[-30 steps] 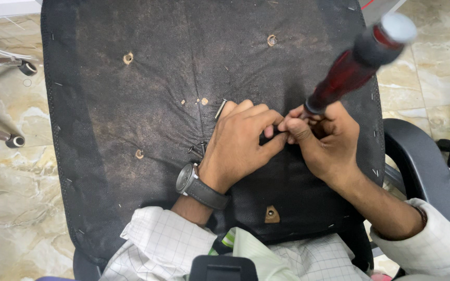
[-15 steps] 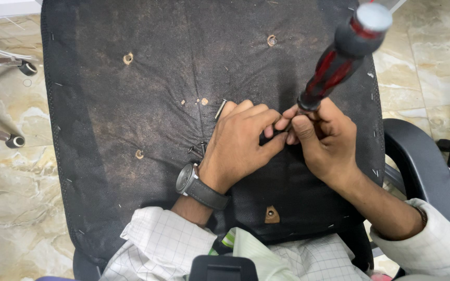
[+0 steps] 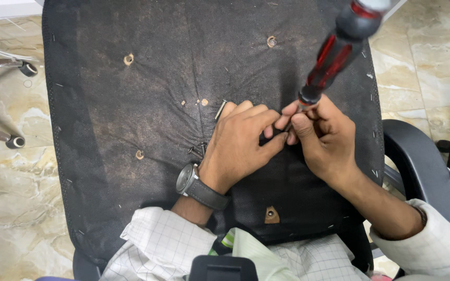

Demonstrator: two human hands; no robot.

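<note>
An upturned chair seat (image 3: 131,104) covered in dusty black fabric fills the view. My left hand (image 3: 240,143) rests on it near the middle, fingers curled toward the tip of a screwdriver. My right hand (image 3: 324,138) pinches the shaft of that screwdriver (image 3: 337,52), whose red and black handle slants up to the right. The fingertips of both hands meet at the tip, which they hide. A loose bolt (image 3: 220,109) lies just beyond my left fingers, and small screws (image 3: 198,151) lie by my left thumb. A dark wristwatch (image 3: 189,182) sits on my left wrist.
Several screw holes (image 3: 128,59) dot the seat fabric, and a brown tab (image 3: 271,214) sits near its front edge. A black armrest (image 3: 423,166) curves at the right. Chair-base legs with castors (image 3: 15,141) stand at the left on the marble-tiled floor (image 3: 11,198).
The screwdriver handle has swung a little upward and toward the top edge of the view. Both hands have stayed at the same spot on the seat.
</note>
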